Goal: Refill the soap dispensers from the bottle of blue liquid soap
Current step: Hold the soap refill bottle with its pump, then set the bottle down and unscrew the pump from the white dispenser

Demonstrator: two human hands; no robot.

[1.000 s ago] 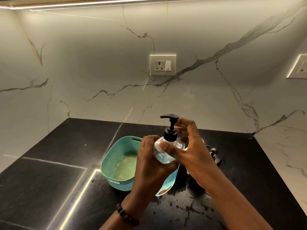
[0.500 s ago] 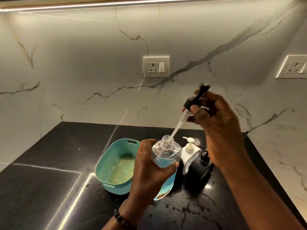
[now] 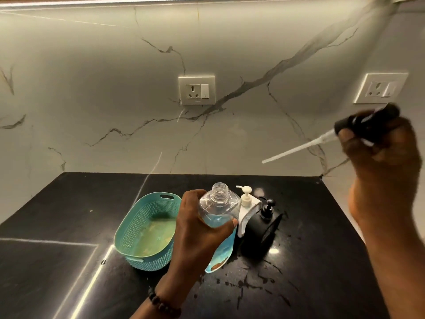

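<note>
Clear bottle [image 3: 218,210], neck uncapped, blue soap low inside; left hand [image 3: 197,229] fingers wrapped round it, centre counter [image 3: 69,226]. Right hand [image 3: 381,155] grips black pump [image 3: 365,123], raised far right, tube pointing left.

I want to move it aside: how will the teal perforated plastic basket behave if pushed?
The teal perforated plastic basket is probably light and should slide easily on the glossy black countertop. Its low, wide shape looks unlikely to tip.
</note>
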